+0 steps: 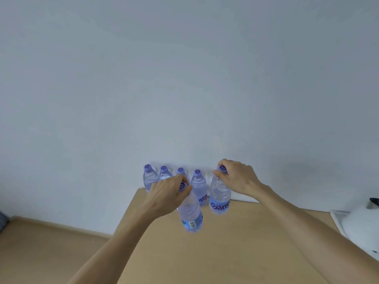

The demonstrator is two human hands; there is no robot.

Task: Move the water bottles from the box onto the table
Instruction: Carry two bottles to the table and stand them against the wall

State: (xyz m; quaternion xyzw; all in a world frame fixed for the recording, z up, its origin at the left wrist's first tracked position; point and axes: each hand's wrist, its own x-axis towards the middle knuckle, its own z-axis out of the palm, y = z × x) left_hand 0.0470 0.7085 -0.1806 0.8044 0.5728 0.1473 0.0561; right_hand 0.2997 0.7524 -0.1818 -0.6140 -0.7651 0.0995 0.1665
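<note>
**Two more bottles going onto the table, one per hand**

Both hands are loaded. The left hand (170, 191) has its fingers curled round the purple cap of a clear plastic water bottle with a blue label (190, 214), which hangs tilted above the light wooden table (246, 242), apparently not touching it. The right hand (235, 177) pinches the cap of a second clear bottle with a blue printed label (219, 198), upright and at or just above the tabletop near the far edge.

Four clear purple-capped bottles (198, 185) already stand in a row along the back by the pale wall (184, 78).

If it were me: straighten the left bottle before lowering, since holding by the cap lets it swing. Set each base down flat beside the row, not against it, so nothing gets knocked over. Let go only once it sits steady.

The box isn't in view, so no idea how many bottles it holds.
</note>
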